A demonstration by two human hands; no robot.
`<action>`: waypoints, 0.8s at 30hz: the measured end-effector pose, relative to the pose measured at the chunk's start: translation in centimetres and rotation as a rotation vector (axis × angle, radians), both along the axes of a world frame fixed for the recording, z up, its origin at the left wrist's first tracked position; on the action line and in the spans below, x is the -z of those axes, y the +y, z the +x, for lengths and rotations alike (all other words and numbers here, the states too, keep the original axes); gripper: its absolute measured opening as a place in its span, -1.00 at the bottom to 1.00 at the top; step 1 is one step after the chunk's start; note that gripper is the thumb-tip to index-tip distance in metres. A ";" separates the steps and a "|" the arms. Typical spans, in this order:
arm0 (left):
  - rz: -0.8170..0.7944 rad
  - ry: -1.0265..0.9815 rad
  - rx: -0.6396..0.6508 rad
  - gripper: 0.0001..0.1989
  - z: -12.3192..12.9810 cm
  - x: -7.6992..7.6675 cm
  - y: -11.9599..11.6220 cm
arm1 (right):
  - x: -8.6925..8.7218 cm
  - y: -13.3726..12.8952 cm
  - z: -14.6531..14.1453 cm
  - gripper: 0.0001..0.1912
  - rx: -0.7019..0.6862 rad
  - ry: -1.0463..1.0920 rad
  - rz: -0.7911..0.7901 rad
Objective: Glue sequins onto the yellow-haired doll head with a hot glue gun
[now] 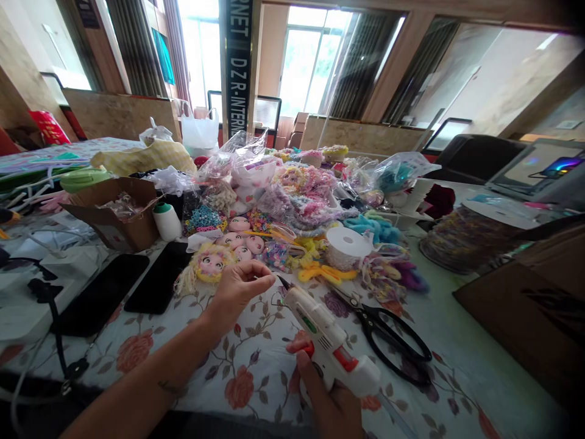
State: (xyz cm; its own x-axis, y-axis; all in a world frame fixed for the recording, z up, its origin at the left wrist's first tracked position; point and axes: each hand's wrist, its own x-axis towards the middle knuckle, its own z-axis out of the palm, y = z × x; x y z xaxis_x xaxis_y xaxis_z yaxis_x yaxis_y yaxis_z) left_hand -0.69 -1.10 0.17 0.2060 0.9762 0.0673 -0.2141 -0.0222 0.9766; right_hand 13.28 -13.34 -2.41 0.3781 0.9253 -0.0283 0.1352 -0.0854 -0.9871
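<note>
My right hand [320, 384] grips a white hot glue gun [322, 329] with a red trigger, its dark nozzle pointing up and to the left. Close to the nozzle tip is my left hand [244, 280], thumb and forefinger pinched together; whatever lies between them is too small to make out. Just behind the left hand rests a doll head [211, 263] with yellow yarn hair. Several bare doll faces [235, 239] are grouped beyond it. To the right of the glue gun lie black-handled scissors [388, 335].
Behind the hands spreads a heap of fluffy yarn [301, 189] and plastic bags. A white spool [348, 247] and yellow fuzzy strips [326, 272] lie nearer. At left are two dark phones [158, 277], a cardboard box [119, 213] and power strips [41, 292]. A large yarn reel [475, 235] stands right.
</note>
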 end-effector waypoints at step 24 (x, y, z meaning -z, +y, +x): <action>0.009 0.021 -0.008 -0.83 0.1 -0.1 -0.1 | 1.2 -0.3 0.3 -0.41 0.050 -0.146 -0.094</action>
State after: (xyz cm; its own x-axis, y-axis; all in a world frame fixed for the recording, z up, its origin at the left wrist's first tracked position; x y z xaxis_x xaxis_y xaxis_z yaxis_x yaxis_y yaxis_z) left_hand -0.55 -1.16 0.23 0.1993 0.9773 0.0719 -0.1933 -0.0327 0.9806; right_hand 13.55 -13.61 -3.63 0.4304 0.9009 -0.0552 0.2699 -0.1868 -0.9446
